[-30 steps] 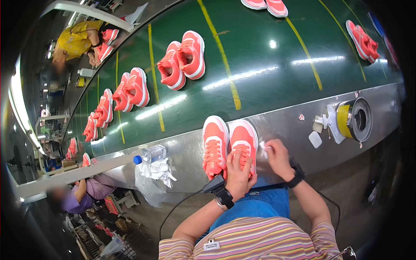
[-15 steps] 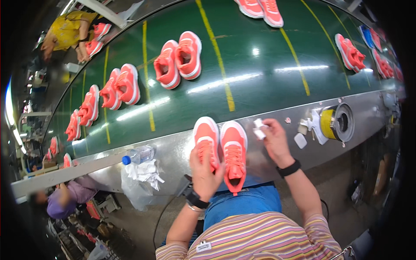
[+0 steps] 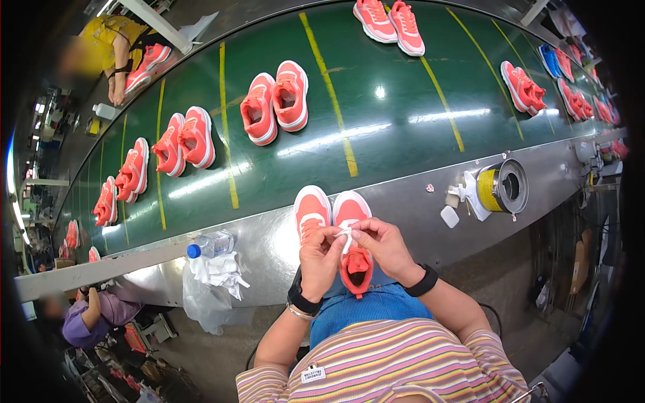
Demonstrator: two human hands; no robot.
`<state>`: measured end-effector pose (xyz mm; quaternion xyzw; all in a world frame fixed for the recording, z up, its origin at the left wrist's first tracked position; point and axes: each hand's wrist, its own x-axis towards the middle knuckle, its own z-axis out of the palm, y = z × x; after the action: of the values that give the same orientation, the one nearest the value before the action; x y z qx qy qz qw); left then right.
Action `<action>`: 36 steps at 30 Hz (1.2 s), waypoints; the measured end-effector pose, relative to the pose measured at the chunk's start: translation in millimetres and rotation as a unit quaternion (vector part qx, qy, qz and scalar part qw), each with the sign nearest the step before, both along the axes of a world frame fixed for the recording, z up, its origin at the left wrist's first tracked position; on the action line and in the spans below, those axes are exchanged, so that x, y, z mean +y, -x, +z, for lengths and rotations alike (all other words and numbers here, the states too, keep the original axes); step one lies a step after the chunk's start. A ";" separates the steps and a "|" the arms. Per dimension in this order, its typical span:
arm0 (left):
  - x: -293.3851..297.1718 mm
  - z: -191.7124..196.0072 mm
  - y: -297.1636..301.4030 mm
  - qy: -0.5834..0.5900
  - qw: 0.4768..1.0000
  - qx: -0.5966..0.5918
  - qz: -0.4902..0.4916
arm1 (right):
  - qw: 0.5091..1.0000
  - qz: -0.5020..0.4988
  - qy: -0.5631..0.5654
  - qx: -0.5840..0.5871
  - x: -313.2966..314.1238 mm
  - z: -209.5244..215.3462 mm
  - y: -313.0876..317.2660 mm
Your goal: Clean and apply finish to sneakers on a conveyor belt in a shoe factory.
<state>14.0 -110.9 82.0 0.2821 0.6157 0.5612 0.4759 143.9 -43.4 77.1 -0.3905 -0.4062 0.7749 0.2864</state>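
A pair of coral-pink sneakers with white soles lies in front of me on the metal ledge (image 3: 269,263), toes pointing away: a left sneaker (image 3: 312,205) and a right sneaker (image 3: 351,207). Above the right sneaker's laces, a small piece of white cloth (image 3: 346,236) is pinched between the fingertips of both hands. My left hand (image 3: 320,260) covers the rear of the left sneaker. From the right, my right hand (image 3: 387,250) meets it at the cloth. Whether the cloth touches the shoe, I cannot tell.
Beyond the ledge, a green conveyor belt (image 3: 376,134) carries several pairs of coral sneakers (image 3: 290,96). A yellow-banded metal can (image 3: 502,188) stands right, beside white scraps (image 3: 474,196). At left are a water bottle (image 3: 215,243) and crumpled white cloths (image 3: 220,272). Two people work at left.
My right hand has come left with the white cloth to meet my left hand, which has left the left sneaker's laces and now pinches the cloth too. The view has shifted slightly.
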 end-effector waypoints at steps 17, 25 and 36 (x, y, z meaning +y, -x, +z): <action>-1.7 -11.1 -6.4 0.067 0.936 -0.344 0.018 | 0.996 0.014 0.010 0.088 -5.7 -4.1 -6.3; -12.7 -13.8 10.3 0.102 0.846 0.521 -0.043 | 0.996 -0.079 -0.040 -0.010 12.8 -21.1 19.2; -95.2 -50.5 32.2 0.153 0.900 0.407 -0.023 | 0.942 0.142 -0.280 -0.114 16.1 -58.6 83.9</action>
<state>-18.2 -206.1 31.6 0.4237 0.8272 0.2857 0.2335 59.9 -27.3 18.4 -0.3187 -0.6881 0.6127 0.2226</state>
